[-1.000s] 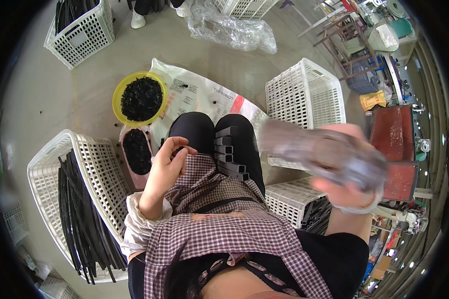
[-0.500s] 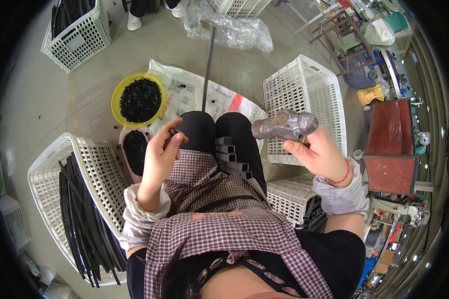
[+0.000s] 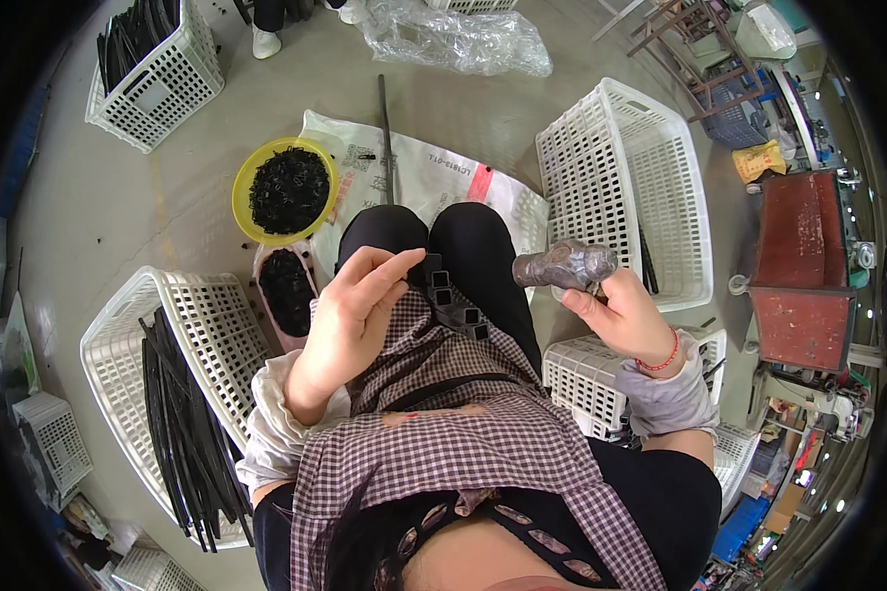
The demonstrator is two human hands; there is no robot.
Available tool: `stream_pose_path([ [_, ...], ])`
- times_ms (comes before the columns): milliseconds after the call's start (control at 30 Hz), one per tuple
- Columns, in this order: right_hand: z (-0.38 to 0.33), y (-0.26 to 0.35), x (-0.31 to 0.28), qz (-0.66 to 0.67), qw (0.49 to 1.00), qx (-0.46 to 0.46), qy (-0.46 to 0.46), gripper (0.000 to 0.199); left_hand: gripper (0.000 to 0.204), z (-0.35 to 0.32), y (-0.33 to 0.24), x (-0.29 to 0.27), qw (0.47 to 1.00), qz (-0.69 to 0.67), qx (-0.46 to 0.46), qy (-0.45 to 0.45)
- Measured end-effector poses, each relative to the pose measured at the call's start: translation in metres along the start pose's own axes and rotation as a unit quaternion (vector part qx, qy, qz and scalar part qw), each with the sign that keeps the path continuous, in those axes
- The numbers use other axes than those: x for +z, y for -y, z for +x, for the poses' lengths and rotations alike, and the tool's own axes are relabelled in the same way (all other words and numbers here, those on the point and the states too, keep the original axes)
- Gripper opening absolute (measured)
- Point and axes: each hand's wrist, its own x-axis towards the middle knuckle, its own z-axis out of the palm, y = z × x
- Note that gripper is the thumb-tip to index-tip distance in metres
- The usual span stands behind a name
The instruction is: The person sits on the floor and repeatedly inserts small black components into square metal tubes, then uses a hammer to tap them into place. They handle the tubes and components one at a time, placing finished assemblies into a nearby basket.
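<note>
My right hand (image 3: 633, 317) is closed round a hammer, its worn grey metal head (image 3: 567, 266) level above my right thigh; the handle is mostly hidden. My left hand (image 3: 350, 320) is over my left thigh, its index finger stretched to the end of a dark tube and the other fingers curled. Anything small between those fingertips is hidden. Several black square tubes (image 3: 443, 295) lie in a bunch on my lap, their hollow ends showing. A long dark bar (image 3: 385, 138) extends away beyond my knees.
Left stand a yellow bowl (image 3: 325, 219) and a pink container (image 3: 307, 330) of small black pieces, and a white crate (image 3: 202, 345) of black strips. Another white crate (image 3: 586, 158) stands right, over a white sack (image 3: 443, 172). Clear plastic wrap (image 3: 453, 39) lies ahead.
My left hand has moved right to the tube ends; the small black piece seen in its fingers is now hidden. The hammer is slightly lower. The long bar appears shifted left, and the view has shifted.
</note>
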Motion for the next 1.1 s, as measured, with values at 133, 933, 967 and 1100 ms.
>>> stream_pose_path([
  [133,-0.004,-0.005,-0.004,-0.002,1.0,0.007,0.011,0.031,0.028,0.007,-0.019,0.0,0.998,0.006,-0.062,-0.01],
  [933,-0.011,-0.019,-0.007,0.016,0.998,-0.057,-0.031,0.032,0.034,0.024,-0.031,0.006,0.996,0.065,-0.04,0.039],
  [967,-0.011,-0.017,-0.008,0.021,0.999,-0.043,-0.018,0.033,0.036,0.023,-0.032,0.006,0.996,0.062,-0.046,0.038],
  [1100,-0.005,-0.008,-0.005,-0.033,0.994,-0.1,-0.021,0.036,0.044,0.015,-0.028,0.002,0.995,0.003,-0.099,0.016],
])
